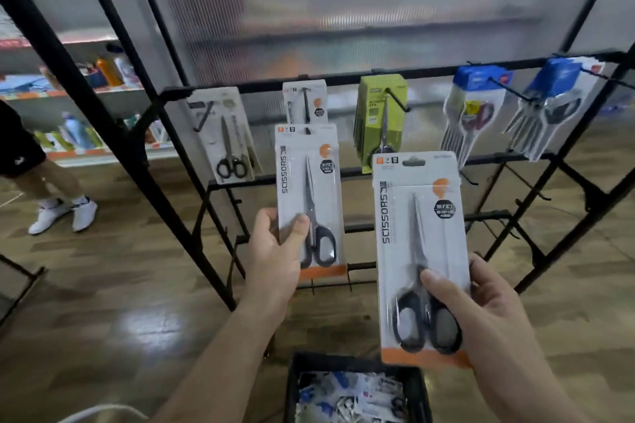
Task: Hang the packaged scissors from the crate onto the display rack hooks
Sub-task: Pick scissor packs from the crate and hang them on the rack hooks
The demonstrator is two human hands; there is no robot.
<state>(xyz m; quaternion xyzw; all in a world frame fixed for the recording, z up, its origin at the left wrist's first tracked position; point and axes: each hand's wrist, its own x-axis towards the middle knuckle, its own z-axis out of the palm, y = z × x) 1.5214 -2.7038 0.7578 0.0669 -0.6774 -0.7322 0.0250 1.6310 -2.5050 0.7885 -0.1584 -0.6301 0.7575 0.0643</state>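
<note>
wooden plank floor [103,285] glossy; black rack [429,69] before ribbed translucent panel [343,10]

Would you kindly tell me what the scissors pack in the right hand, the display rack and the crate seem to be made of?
Scissors pack in the right hand: white printed card under clear glossy plastic, going by the glare; blades look like steel, handles black plastic.
Display rack: thin black bars and hooks, probably painted metal.
Crate: dark, likely moulded plastic; only partly in view.
</note>
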